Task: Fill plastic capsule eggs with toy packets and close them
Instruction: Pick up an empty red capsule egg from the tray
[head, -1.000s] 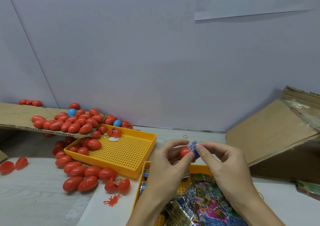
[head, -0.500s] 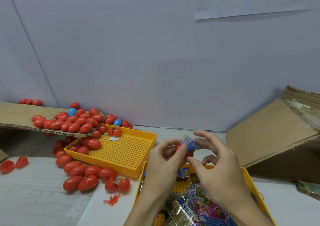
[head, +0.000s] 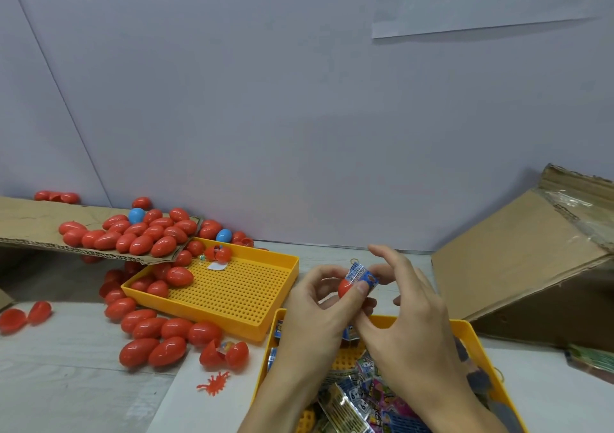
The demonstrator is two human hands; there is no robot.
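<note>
My left hand (head: 315, 303) grips a red capsule egg half (head: 345, 287), its thumb pressing a blue toy packet (head: 362, 274) that sticks out of the egg's top. My right hand (head: 408, 313) hovers just right of it with fingers spread; its thumb reaches under the egg, and I cannot tell if it touches. Both hands are above the near yellow tray (head: 478, 343) holding several coloured toy packets (head: 365, 389).
A second yellow perforated tray (head: 232, 296) lies to the left with a few red eggs. Several closed red eggs (head: 156, 336) lie around it and on a cardboard sheet (head: 30, 223). An opened egg (head: 224, 354) and a red toy spider (head: 214, 382) lie nearby. A cardboard box (head: 521, 266) stands at right.
My right hand let go of the packet and spread its fingers. My left thumb now holds the packet against the egg. Both hands rose slightly.
</note>
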